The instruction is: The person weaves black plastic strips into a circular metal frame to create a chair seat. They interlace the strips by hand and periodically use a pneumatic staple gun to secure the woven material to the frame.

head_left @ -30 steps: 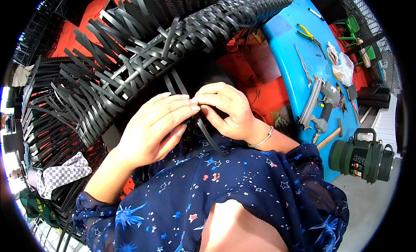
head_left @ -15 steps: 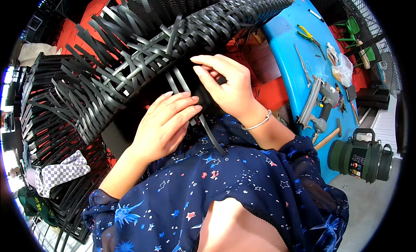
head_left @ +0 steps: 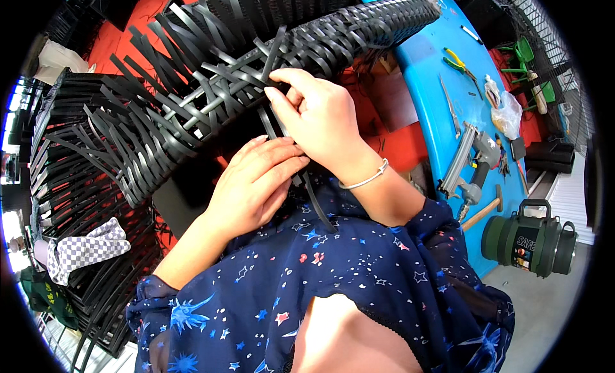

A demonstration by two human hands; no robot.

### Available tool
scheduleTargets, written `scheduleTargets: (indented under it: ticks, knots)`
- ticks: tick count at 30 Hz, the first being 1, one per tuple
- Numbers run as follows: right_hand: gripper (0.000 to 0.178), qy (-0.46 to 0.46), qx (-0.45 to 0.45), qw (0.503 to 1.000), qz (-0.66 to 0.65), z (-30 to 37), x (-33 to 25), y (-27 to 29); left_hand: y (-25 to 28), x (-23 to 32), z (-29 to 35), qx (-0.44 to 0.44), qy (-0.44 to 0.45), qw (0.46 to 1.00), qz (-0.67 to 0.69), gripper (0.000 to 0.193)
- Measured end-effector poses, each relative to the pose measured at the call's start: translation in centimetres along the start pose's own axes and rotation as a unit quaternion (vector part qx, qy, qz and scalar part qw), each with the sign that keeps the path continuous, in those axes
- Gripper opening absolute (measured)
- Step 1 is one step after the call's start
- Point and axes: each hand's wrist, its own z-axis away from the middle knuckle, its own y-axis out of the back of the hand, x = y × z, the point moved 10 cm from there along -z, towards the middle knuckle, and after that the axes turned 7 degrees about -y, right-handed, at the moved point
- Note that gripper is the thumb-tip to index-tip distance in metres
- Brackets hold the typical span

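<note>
Flat black plastic strips are woven around a long roll-shaped edge (head_left: 218, 100), with many loose ends sticking out behind it. My left hand (head_left: 256, 181) lies over a pair of black strips (head_left: 268, 124) that run down from the weave. Its fingers are close together on them, the thumb hidden; a strip end (head_left: 316, 203) comes out below. My right hand (head_left: 323, 116) is at the weave's near side. Its thumb and forefinger stand apart, the tips beside a short upright strip (head_left: 275, 52), and I see nothing between them.
A blue table (head_left: 416, 59) on the right carries yellow-handled pliers (head_left: 458, 64), scissors (head_left: 450, 104), a nail gun (head_left: 477, 161), a hammer (head_left: 483, 209) and a plastic bag (head_left: 506, 110). Beside it stands a dark green jug (head_left: 528, 238). A checkered cloth (head_left: 90, 248) hangs over black strips at left.
My right hand has moved left and toward the weave, its fingertips now at the upright strip. My left hand stays on the strips. The whole view has shifted slightly.
</note>
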Motion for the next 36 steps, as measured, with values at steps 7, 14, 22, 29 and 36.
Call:
scheduleTargets:
  ticks: [7, 14, 22, 29, 36]
  knots:
    - [0.018, -0.106, -0.066, 0.982, -0.141, 0.1, 2.4, -1.6, -0.1, 0.0, -0.2, -0.002, 0.000, 1.000, -0.004, 0.052]
    - [0.011, -0.199, -0.152, 0.891, -0.379, 2.7, 5.1, -2.8, 2.0, 0.0, -0.6, 0.016, -0.008, 0.999, -0.031, 0.056]
    - [0.011, -0.273, -0.212, 0.840, -0.419, 5.2, 6.9, -3.6, 8.9, -2.6, -3.6, 0.160, 0.072, 0.983, -0.057, 0.016]
    - [0.016, -0.282, -0.206, 0.823, -0.449, 6.0, 7.7, -4.4, 9.2, -7.1, -6.5, 0.075, 0.179, 0.968, -0.157, 0.018]
    - [0.013, -0.290, -0.181, 0.815, -0.468, 5.9, 8.2, -4.6, 8.2, -8.9, -6.7, 0.015, 0.213, 0.963, -0.163, 0.025]
